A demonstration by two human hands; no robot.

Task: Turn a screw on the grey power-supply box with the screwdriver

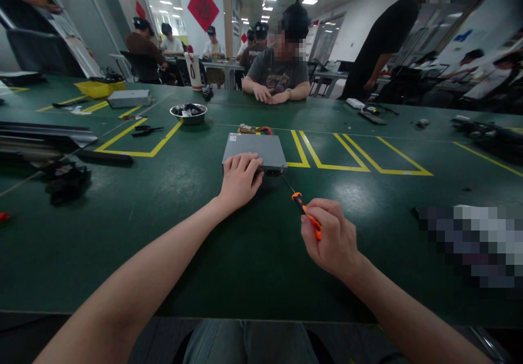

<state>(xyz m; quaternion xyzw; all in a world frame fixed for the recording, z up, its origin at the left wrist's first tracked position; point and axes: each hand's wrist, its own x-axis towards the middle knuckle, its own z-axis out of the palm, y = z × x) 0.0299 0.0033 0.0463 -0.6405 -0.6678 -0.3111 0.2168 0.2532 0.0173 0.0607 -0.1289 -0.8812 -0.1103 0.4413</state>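
A flat grey metal box [257, 149] with coloured wires at its far end lies on the green table [204, 233]. My left hand [240, 179] rests on the box's near left corner, its fingers curled over the top edge. My right hand [332, 237] is closed round the orange and black handle of a screwdriver [304, 211]. The thin shaft points toward the box's near side, and its tip is at or close to that face.
A metal bowl [188, 112] of small parts stands beyond the box. Black tools [65, 179] and metal rails [44, 135] lie at the left. Yellow tape lines [351, 159] mark the table. A person [278, 70] sits opposite with hands on the table; others work behind.
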